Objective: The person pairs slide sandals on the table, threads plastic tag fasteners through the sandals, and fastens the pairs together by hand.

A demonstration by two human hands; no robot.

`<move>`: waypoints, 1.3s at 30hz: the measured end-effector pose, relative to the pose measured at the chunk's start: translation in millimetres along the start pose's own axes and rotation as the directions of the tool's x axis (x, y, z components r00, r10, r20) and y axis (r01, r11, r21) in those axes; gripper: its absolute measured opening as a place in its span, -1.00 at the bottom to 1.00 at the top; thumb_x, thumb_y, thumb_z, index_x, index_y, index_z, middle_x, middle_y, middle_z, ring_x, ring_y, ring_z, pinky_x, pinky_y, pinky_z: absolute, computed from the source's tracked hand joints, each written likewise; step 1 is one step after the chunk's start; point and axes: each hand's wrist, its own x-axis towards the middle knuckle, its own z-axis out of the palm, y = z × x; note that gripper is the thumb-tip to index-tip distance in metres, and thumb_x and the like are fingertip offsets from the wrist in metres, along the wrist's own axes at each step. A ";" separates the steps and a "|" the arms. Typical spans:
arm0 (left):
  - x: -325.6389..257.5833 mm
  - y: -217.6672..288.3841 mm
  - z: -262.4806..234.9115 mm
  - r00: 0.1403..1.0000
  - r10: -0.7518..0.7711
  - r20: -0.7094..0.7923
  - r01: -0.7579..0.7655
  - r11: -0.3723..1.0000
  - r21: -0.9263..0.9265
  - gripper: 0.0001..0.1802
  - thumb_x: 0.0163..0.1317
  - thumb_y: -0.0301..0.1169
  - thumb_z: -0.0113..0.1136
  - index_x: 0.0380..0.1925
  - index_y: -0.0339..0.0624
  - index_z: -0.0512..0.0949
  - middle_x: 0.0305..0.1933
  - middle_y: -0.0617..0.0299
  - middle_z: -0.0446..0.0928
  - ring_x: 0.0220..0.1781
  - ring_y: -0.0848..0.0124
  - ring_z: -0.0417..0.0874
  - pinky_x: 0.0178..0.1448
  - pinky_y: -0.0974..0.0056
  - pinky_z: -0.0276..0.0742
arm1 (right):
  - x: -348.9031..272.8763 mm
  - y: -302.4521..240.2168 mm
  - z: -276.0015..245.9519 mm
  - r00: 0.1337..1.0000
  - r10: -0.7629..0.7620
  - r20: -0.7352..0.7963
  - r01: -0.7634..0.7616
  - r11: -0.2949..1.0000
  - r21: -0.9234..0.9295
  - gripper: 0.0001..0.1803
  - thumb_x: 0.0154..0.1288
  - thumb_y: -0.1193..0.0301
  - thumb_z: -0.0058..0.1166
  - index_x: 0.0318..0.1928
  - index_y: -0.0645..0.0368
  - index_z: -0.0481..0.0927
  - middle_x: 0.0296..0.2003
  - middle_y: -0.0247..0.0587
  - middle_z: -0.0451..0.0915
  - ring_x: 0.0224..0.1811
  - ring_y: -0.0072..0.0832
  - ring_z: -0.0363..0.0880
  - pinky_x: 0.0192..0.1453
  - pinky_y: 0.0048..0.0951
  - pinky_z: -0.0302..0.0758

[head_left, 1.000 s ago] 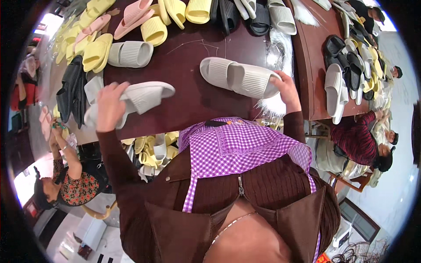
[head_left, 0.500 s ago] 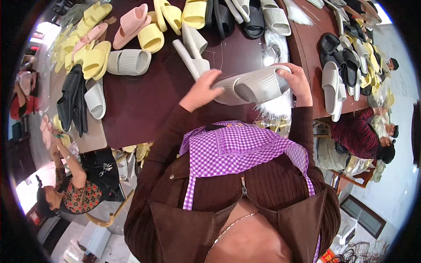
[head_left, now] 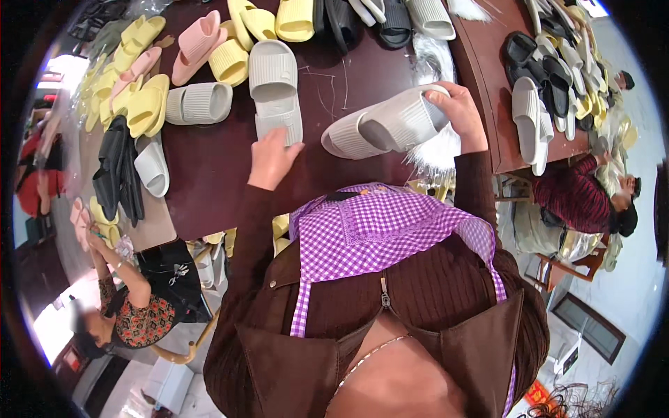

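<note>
In my right hand [head_left: 456,115] is a pair of light grey ribbed slippers [head_left: 408,122], one tucked into the other, gripped at the right end and held tilted over the dark red table. My left hand [head_left: 273,159] is closed over the near end of another light grey nested pair [head_left: 274,73], its thumb sticking out to the right. The fingertips are partly hidden against that slipper. The two pairs are apart, with bare table between them. Beneath my right hand is a bundle of clear plastic strips [head_left: 435,150].
Yellow slippers [head_left: 296,19], a pink pair [head_left: 197,45], grey slippers [head_left: 198,103] and black slippers [head_left: 115,171] line the table's far and left sides. More slippers [head_left: 527,118] cover a second table at right. People sit at left [head_left: 136,313] and right [head_left: 575,198].
My left hand has moved left, from the held slippers to the other grey pair, which has turned from its side to lie flat. The right hand's pair has tilted up slightly.
</note>
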 end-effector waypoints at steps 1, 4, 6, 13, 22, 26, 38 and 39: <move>-3.8 -7.7 2.0 0.999 -0.031 -0.016 0.029 0.996 -0.087 -0.51 0.04 -0.25 0.24 -0.05 -0.31 0.46 -0.09 -0.12 0.51 0.04 0.06 0.51 0.07 0.11 0.41 | -0.1 1.1 -0.8 1.000 0.008 -0.010 -0.008 1.000 0.002 -0.68 0.14 0.35 0.19 -0.17 0.32 0.61 -0.33 -0.32 0.62 -0.25 -0.64 0.52 -0.06 -0.57 0.42; -8.3 -11.6 13.1 0.995 -0.089 -0.031 0.078 0.962 -0.261 -0.50 0.07 -0.29 0.23 0.00 -0.31 0.43 -0.07 -0.08 0.52 0.04 0.11 0.53 0.09 0.14 0.42 | 5.2 -0.7 3.5 1.000 -0.003 0.004 0.003 0.999 -0.044 -0.69 0.14 0.34 0.18 -0.18 0.33 0.61 -0.35 -0.32 0.62 -0.26 -0.63 0.52 -0.10 -0.58 0.43; -6.2 2.8 25.9 0.998 0.018 0.063 0.025 0.784 -0.620 -0.51 0.12 -0.35 0.18 0.04 -0.34 0.40 -0.05 -0.01 0.52 0.02 0.22 0.54 0.10 0.22 0.43 | 12.8 -5.2 9.0 1.000 0.028 -0.006 -0.028 1.000 -0.002 -0.68 0.14 0.34 0.18 -0.17 0.33 0.60 -0.35 -0.32 0.61 -0.27 -0.63 0.52 -0.11 -0.58 0.43; -2.6 36.7 25.8 0.930 0.146 0.336 0.282 0.300 -0.911 -0.53 0.16 -0.50 0.08 0.10 -0.42 0.34 -0.07 0.15 0.53 -0.04 0.44 0.53 0.07 0.37 0.41 | 32.8 1.9 11.6 0.979 0.139 -0.149 -0.133 0.990 0.048 -0.64 0.19 0.31 0.14 -0.12 0.35 0.57 -0.32 -0.29 0.60 -0.28 -0.63 0.52 -0.15 -0.60 0.43; -27.8 -1.1 7.8 0.972 -0.197 0.127 0.219 0.571 -0.791 -0.62 0.18 -0.53 0.01 0.02 -0.44 0.42 -0.15 0.19 0.55 -0.14 0.53 0.52 -0.03 0.44 0.40 | 35.3 75.1 -38.8 0.862 0.092 -0.499 -0.060 0.995 0.079 -0.68 0.26 0.32 0.06 -0.09 0.31 0.56 -0.31 -0.25 0.61 -0.28 -0.60 0.54 -0.17 -0.58 0.45; -22.0 -16.9 -32.7 0.973 -0.211 0.096 0.201 0.559 -0.805 -0.64 0.22 -0.47 0.00 0.00 -0.42 0.45 -0.14 0.19 0.56 -0.13 0.51 0.51 0.00 0.42 0.40 | 13.2 34.8 -86.2 0.875 -0.054 -0.481 0.164 0.968 0.190 -0.74 0.24 0.36 0.07 -0.11 0.23 0.59 -0.38 -0.28 0.62 -0.29 -0.60 0.56 -0.19 -0.54 0.49; 125.4 50.6 -39.4 0.871 0.433 -0.233 -0.469 0.873 -0.132 -0.67 0.15 -0.43 0.11 -0.06 -0.27 0.49 -0.13 0.09 0.53 -0.09 0.23 0.53 0.03 0.26 0.41 | 64.6 2.9 -24.4 0.913 -0.379 -0.148 0.313 0.887 -0.340 -0.70 0.21 0.38 0.12 -0.07 0.22 0.56 -0.27 -0.17 0.60 -0.26 -0.52 0.54 -0.18 -0.49 0.47; 122.1 53.2 -32.6 0.828 0.421 -0.370 -0.482 0.871 -0.088 -0.67 0.13 -0.43 0.13 -0.08 -0.27 0.50 -0.14 0.05 0.52 -0.10 0.16 0.52 0.00 0.22 0.42 | 60.8 6.0 -14.7 0.907 -0.372 -0.199 0.304 0.903 -0.303 -0.73 0.22 0.38 0.10 -0.10 0.23 0.58 -0.33 -0.21 0.61 -0.30 -0.55 0.55 -0.20 -0.51 0.49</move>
